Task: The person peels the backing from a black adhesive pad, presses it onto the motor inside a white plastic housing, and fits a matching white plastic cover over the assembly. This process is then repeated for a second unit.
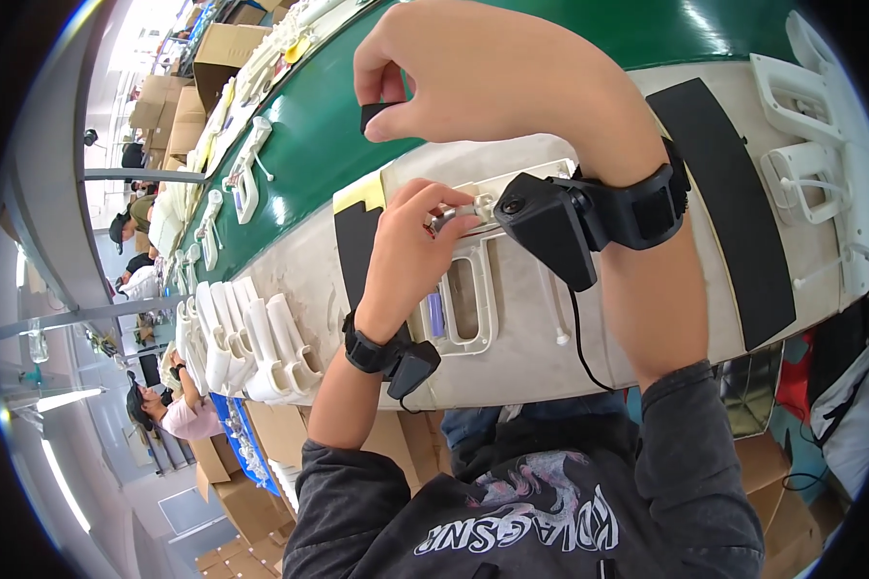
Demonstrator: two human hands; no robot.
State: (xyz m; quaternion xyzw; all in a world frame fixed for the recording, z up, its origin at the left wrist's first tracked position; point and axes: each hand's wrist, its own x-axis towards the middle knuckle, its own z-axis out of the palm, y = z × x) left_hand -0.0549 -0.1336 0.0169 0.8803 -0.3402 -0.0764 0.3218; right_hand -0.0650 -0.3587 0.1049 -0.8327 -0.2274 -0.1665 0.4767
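Note:
My left hand (406, 246) is closed around a small silvery metal part (442, 220), held against the upper end of a white plastic housing half (490, 323). That housing lies on the work table, with a loop-shaped handle and a purple cylinder (436, 315) inside it. Raised above and beyond it, my right hand (473, 72) pinches a small black block-like piece (378, 114) between thumb and fingers; its exact kind cannot be made out. A white cable (557, 314) runs from the housing toward me. The black device on my right wrist hides part of the housing's upper end.
A black mat (729, 212) lies to the right, and white handled housings (806, 183) stand beyond it. White tubular parts (251, 343) line the table's left. A green conveyor belt (309, 130) carries more white parts along the far side. Other people (169, 410) work at the left.

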